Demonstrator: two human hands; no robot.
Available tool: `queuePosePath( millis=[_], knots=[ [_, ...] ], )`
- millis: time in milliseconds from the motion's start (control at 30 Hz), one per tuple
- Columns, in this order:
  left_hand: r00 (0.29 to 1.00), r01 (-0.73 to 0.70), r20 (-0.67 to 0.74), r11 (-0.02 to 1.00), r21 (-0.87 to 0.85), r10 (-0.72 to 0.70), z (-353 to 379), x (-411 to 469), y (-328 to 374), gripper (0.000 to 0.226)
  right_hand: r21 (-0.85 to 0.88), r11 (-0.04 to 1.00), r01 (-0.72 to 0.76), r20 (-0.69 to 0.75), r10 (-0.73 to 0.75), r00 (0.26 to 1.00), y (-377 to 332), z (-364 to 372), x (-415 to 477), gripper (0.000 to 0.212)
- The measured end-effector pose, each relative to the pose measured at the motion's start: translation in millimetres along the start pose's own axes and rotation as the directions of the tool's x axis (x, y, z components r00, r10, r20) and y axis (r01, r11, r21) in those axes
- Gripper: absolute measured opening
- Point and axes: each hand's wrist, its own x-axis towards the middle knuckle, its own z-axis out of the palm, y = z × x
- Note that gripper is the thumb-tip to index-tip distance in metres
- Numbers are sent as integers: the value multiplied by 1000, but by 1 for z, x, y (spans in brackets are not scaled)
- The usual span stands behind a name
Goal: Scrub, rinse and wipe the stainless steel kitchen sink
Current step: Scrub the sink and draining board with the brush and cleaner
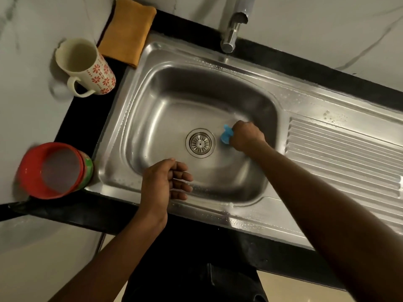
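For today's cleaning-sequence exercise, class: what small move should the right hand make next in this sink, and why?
Probably sweep the blue scrubber, gripped by the right hand, leftward over the drain strainer: it sits in the sink just right of that strainer, and the empty left hand hovers clear of the path.

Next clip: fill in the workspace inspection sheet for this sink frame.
Surface: steel sink wet, droplets on its rim; black counter around it.
Job's things: blue scrubber in the basin beside the drain strainer; orange cloth folded at the back-left corner; tap, no running water seen.
Clutter: flowered mug and red container left of the sink.
Grips: right hand holds the scrubber; left hand loosely curled, empty, over the front edge.
Cables: nothing seen.
Surroundings: white marbled wall; draining board on the right.
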Motion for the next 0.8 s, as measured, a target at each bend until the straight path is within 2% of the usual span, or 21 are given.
queuePosePath(
  millis=[67,133,200,267,333,467,567,633,733,767,800],
  knots=[
    [1000,2,9,1000,13,-2,1,1,2,38,306,940,-150,-100,189,977,3,5,6,41],
    [1000,2,16,1000,26,-2,1,3,5,38,592,766,-249,-110,383,917,7,18,11,43],
    [1000,0,26,999,47,-1,-2,5,8,38,726,626,-286,-65,476,877,9,31,17,41],
    [999,-12,46,997,70,8,-4,9,13,39,765,578,-284,-62,505,861,11,39,27,39],
    [998,-29,52,995,95,24,-8,14,18,39,753,603,-263,-92,492,866,10,41,39,39],
    [997,-57,60,992,114,51,-11,26,28,38,674,736,-67,-167,239,956,0,71,21,49],
    [995,-52,96,990,128,40,-11,33,32,38,596,802,-44,-133,153,979,-3,103,-18,60],
    [992,-53,121,988,149,35,-12,36,32,38,603,796,-49,-170,188,967,4,100,-14,57],
    [988,-73,145,986,150,51,-16,40,33,38,753,626,-205,-132,448,884,12,71,32,44],
    [988,-80,146,986,144,59,-17,42,33,38,777,582,-240,-108,499,860,11,62,43,43],
    [988,-82,141,987,139,63,-18,44,33,38,787,577,-221,-115,489,865,6,62,49,42]
  ],
)
